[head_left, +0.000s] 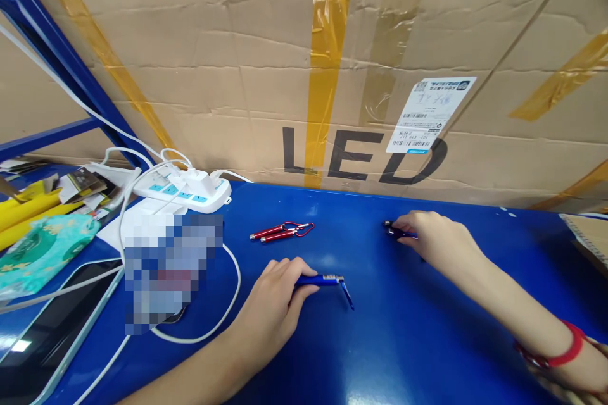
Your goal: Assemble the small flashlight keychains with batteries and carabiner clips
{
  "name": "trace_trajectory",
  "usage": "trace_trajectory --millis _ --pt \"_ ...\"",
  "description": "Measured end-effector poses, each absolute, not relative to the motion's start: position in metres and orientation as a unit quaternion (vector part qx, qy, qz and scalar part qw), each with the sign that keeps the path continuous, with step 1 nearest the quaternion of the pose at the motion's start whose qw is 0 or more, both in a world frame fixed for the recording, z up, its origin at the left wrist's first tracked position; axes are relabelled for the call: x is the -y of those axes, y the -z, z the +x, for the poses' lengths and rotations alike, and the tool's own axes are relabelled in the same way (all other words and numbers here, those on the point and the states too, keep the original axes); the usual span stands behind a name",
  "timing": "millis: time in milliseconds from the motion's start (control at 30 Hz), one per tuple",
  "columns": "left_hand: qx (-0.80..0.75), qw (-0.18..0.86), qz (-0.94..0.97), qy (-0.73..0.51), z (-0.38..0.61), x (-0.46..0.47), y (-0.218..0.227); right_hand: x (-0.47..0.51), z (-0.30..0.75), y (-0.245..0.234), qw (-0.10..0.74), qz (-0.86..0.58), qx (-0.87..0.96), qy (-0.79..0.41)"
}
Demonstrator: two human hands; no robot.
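Observation:
My left hand (279, 296) is closed around a slim blue keychain flashlight (325, 280), held level with its end pointing right. A blue carabiner clip (348, 297) hangs from that end. Farther back on the right, my right hand (436, 237) pinches a small dark keychain flashlight (396, 231) low over the blue tabletop (375, 342); my fingers cover part of it. Two red keychain flashlights (275, 233) with carabiner clips lie side by side between the left hand and the carton behind.
A big cardboard carton (247, 44) marked LED stands along the back edge. At left are a white power strip (204, 196) with cables, a tablet (61, 323), a teal packet (52, 247) and yellow items (33, 209). Another cardboard piece (589, 234) sits far right.

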State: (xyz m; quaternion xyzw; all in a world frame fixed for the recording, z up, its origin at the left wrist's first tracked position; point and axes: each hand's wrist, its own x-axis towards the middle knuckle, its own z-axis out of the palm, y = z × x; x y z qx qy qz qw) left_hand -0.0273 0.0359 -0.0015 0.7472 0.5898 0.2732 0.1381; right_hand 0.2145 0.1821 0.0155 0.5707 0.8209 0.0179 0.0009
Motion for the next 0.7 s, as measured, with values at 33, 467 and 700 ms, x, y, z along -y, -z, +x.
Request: trace_trajectory --millis 33,467,700 --pt "-0.572 0.135 0.754 -0.292 -0.027 -0.035 0.002 -0.176 0.208 -0.02 -0.027 0.55 -0.835 -0.01" --pt "-0.393 -0.052 0.843 -0.363 -0.032 -0.02 0.001 -0.097 0.148 -0.019 -0.092 0.184 -0.724 0.658" --pt "-0.458 -0.016 0.788 -0.412 -0.028 -0.028 -0.004 -0.107 0.152 -0.014 -0.119 0.239 -0.741 0.616"
